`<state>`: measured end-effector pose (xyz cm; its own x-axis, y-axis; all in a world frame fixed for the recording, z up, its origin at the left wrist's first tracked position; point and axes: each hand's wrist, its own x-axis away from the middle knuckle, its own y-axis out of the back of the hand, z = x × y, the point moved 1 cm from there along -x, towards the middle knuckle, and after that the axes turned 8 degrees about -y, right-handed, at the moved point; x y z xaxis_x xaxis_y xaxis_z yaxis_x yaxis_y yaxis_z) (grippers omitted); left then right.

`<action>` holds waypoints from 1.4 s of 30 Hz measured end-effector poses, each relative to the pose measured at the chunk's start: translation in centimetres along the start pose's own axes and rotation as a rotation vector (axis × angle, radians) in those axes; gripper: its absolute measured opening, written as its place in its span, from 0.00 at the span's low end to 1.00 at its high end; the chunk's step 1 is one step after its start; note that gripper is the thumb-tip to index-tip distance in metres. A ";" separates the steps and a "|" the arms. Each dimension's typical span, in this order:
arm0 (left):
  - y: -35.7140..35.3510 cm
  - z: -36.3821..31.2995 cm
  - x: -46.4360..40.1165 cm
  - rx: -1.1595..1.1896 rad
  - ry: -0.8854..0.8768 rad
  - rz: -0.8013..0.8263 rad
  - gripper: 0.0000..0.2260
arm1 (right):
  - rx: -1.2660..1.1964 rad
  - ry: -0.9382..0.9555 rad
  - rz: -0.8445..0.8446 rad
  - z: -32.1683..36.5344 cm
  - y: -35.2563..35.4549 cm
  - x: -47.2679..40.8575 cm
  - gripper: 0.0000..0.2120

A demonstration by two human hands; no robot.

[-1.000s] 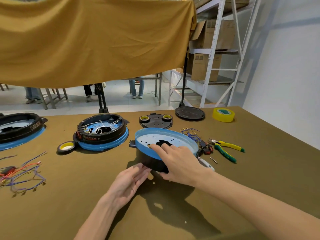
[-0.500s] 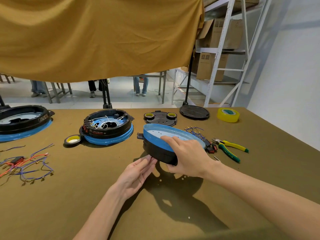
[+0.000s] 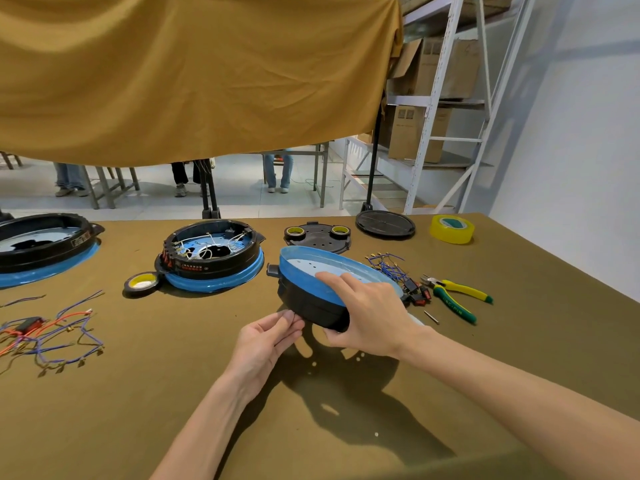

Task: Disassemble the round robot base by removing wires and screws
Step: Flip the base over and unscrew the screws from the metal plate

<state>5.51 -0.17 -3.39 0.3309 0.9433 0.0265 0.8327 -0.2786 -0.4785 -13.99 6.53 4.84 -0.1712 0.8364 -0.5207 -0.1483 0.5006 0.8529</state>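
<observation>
Above the olive cloth-covered worktop [image 3: 138,410], the round black plastic robot base with a blue rim [image 3: 311,292] now tilts higher than before, near edge lifted, gripped by the right hand [image 3: 367,317] while the left hand [image 3: 266,341] pinches beneath its edge, probably exposing underside fasteners.

We work at a table [image 3: 104,427] draped in olive-brown cloth. At twelve o'clock a mustard curtain [image 3: 194,74] hangs overhead; beneath its hem we see pale floor [image 3: 242,199], metal table legs and people's legs. At two o'clock, white shelving [image 3: 436,98] holds cardboard boxes [image 3: 412,133] beside a plain white wall [image 3: 571,150].
</observation>
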 end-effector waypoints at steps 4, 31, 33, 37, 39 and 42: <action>0.1 0.1 0.0 -0.021 -0.023 -0.006 0.17 | -0.014 -0.003 0.004 -0.3 0.1 0.0 0.38; -1.3 -0.2 0.5 0.147 0.057 0.058 0.16 | -0.109 -0.028 -0.058 -1.6 1.2 0.2 0.38; -1.2 -0.4 0.7 0.108 0.041 0.033 0.17 | -0.127 -0.056 -0.059 -2.1 1.6 -0.3 0.39; -0.9 -1.4 1.0 0.071 -0.215 -0.101 0.14 | 0.003 0.060 0.002 -1.0 0.6 -0.3 0.38; -0.2 -2.0 1.2 -0.077 -0.407 -0.180 0.11 | 0.069 0.129 0.015 -0.1 -0.5 0.2 0.37; 0.3 -1.8 1.4 -0.404 -0.680 -0.178 0.07 | 0.152 0.151 0.022 0.4 -2.1 1.0 0.39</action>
<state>6.97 0.73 -1.94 -0.0554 0.8466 -0.5293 0.9865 -0.0353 -0.1598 -13.46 6.41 2.54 -0.3181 0.8106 -0.4917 0.0041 0.5198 0.8543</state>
